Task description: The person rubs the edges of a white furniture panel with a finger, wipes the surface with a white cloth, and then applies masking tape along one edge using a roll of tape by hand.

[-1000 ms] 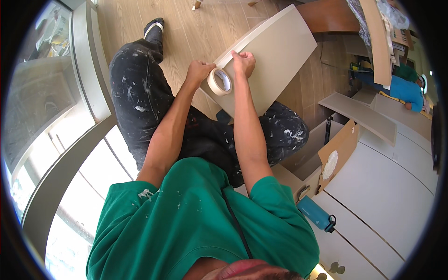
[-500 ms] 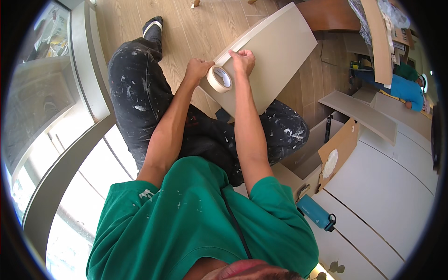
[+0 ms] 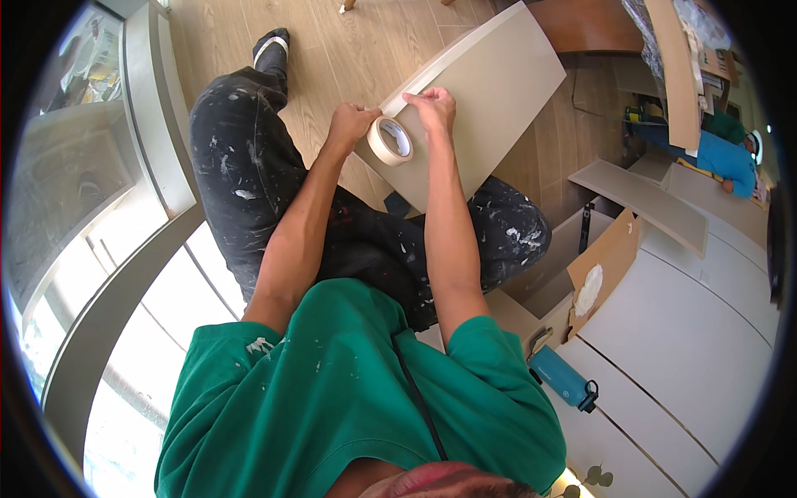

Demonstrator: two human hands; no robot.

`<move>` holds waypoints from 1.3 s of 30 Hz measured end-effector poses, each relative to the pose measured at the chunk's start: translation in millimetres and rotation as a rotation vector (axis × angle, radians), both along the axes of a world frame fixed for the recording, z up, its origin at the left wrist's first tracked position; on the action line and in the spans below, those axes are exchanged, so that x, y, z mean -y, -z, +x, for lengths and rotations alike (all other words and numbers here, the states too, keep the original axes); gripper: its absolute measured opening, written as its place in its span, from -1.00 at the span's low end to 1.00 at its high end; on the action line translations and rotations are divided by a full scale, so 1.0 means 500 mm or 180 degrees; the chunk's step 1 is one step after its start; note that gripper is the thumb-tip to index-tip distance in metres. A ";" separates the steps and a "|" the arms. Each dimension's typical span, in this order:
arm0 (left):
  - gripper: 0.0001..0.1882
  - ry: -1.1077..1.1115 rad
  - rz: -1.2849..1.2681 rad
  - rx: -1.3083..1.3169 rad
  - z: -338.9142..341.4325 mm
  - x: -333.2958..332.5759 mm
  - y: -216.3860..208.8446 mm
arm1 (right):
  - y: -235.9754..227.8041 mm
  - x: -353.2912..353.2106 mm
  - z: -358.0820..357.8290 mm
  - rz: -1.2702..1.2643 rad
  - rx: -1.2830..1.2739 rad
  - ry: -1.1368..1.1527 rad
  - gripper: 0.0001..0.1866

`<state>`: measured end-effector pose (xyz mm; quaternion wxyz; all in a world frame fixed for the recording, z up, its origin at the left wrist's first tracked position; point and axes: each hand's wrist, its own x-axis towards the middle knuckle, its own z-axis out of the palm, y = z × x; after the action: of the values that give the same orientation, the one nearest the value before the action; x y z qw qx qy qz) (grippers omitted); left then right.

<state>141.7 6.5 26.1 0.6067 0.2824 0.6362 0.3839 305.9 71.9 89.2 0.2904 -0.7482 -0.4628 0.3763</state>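
A flat beige panel (image 3: pixel 490 100) lies at an angle across my lap, its long edge facing up and left. A strip of pale masking tape (image 3: pixel 432 73) runs along that edge. The tape roll (image 3: pixel 403 155) rests on the panel's near end, between my hands. My left hand (image 3: pixel 350 126) is closed beside the roll, fingertips pinched at the panel's edge on the tape end; the exact grip is partly hidden. My right hand (image 3: pixel 436 108) is bent over the panel, thumb and forefinger pinching the tape at the edge, just above the roll.
Wood flooring (image 3: pixel 224 41) lies beyond my legs. At right are a loose board (image 3: pixel 639 203), torn cardboard (image 3: pixel 602 278), a teal bottle (image 3: pixel 564 378) and white panels (image 3: pixel 681 332). A person in blue (image 3: pixel 722 162) is at far right. A glass door frame (image 3: pixel 158 124) stands at left.
My right fingertips have slid slightly toward me and left along the taped edge, while the right forearm has swung a little to the right. My left hand and the roll have barely moved.
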 end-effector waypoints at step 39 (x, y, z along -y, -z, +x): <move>-0.60 0.0118 0.0275 -0.0334 0.005 0.007 -0.023 | 0.020 0.008 0.011 0.0242 0.0034 -0.0066 -0.57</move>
<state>143.9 3.1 37.7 0.5668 0.3398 0.6446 0.3844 311.4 67.8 79.2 0.3123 -0.7338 -0.4861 0.3574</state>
